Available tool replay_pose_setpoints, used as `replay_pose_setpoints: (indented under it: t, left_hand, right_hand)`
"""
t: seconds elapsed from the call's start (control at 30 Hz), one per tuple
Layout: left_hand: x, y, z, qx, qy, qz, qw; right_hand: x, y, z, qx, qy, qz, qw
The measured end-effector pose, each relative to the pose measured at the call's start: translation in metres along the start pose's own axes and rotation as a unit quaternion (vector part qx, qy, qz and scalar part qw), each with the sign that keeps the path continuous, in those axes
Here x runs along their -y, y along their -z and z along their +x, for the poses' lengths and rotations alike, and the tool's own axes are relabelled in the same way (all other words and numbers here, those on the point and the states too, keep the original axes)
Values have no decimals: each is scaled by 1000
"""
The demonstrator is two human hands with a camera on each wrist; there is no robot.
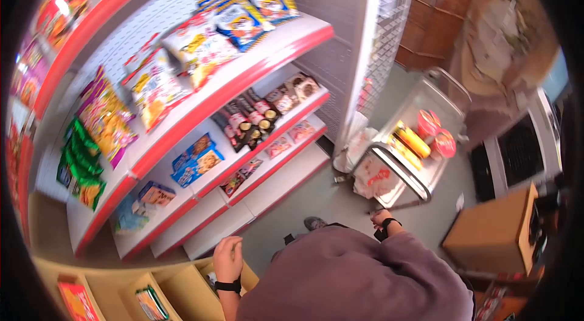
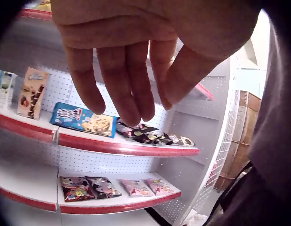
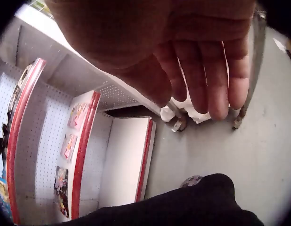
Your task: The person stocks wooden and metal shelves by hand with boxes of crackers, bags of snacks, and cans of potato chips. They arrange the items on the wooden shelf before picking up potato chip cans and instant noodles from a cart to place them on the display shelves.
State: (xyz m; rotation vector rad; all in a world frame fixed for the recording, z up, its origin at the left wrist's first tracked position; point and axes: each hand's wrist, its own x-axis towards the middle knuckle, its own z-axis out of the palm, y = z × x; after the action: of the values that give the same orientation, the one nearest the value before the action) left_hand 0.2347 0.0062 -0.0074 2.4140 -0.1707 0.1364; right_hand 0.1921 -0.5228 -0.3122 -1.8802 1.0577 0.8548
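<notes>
My left hand hangs in front of the store shelf, its fingers loosely bent with nothing in them. In the left wrist view the fingers hang down before a blue cookie pack and a wafer-roll box, apart from both. Low by my right side, the right hand is near the handle end of a metal cart. Its fingers are relaxed and hold nothing in the right wrist view. On the cart lie yellow bottles and red cup noodles.
Snack bags line the upper shelf, with dark packs lower down. A wooden divided bin stands at the lower left. To the right are a cardboard box and a white-framed unit. A white mesh panel borders the shelf.
</notes>
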Motion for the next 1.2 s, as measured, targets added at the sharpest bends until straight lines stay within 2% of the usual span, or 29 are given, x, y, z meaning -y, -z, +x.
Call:
replay_pose_setpoints:
  t: [0.13,0.27,0.37,0.47,0.53,0.6,0.63,0.7,0.73,0.83,0.9,0.97,1.07,1.1,1.13,1.17,1.2]
  left_hand:
    - [-6,-12,28,39,-74,-32,996]
    - [-10,-38,43,107,-133,-46,984]
    - [-30,-54,47,123,-156,-57,978]
    - [-48,-61,46,119,-160,-60,978]
    - [-48,-67,45,123,-156,-68,978]
    - [-52,-69,41,109,-135,-59,983]
    - [-54,-71,41,98,-125,-54,986]
    - [-58,-76,42,90,-109,-34,989]
    - [-62,-80,42,76,-94,-23,992]
    - [-79,-100,49,44,-78,7,996]
    - [-115,-111,59,23,-72,-1,997]
    - [-140,-130,70,11,-76,-18,997]
    - [-166,-152,78,1,-88,-1,996]
    - [-173,-156,77,-9,-81,-4,997]
    - [-179,-160,74,-19,-76,-7,997]
    - [-185,-162,72,-31,-73,-9,997]
    - [-189,-161,67,-32,-71,15,997]
  right_hand:
    - [-39,-17,-57,-5,-51,30,998]
    - [-95,-27,-90,-33,-34,101,994]
    - [-128,-14,-114,-81,-50,176,980]
    - [-137,16,-112,-208,22,191,959]
    - [-119,44,-109,-299,95,186,931]
    - [-77,83,-106,-362,182,209,890]
    - [-60,101,-96,-380,227,231,866]
    - [-12,140,-91,-389,272,236,848]
    - [7,158,-85,-356,275,267,852]
    - [44,200,-46,-374,363,91,849]
    - [64,217,-36,-399,423,-53,812]
    - [73,227,-16,-342,412,-76,841]
    - [67,244,54,-363,425,-37,828]
    - [66,258,63,-375,380,-61,844]
    - [64,273,68,-381,371,-47,845]
    - [67,290,70,-413,357,-61,836]
    - [64,309,72,-426,378,-72,819]
